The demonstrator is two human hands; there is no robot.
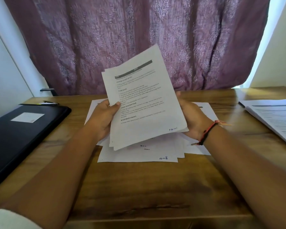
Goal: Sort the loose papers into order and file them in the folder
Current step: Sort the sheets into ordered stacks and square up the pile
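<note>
I hold a thin stack of printed papers tilted up above the table's middle. My left hand grips its left edge with the thumb on the front page. My right hand supports the right edge from behind. The top page has a handwritten page number at its lower right corner. Under the stack, several loose white papers lie spread on the wooden table, some with handwritten page numbers. A closed black folder with a white label lies at the left.
Another pile of printed sheets lies at the table's right edge. A pen-like object rests behind the folder. A purple curtain hangs behind the table. White walls stand on both sides.
</note>
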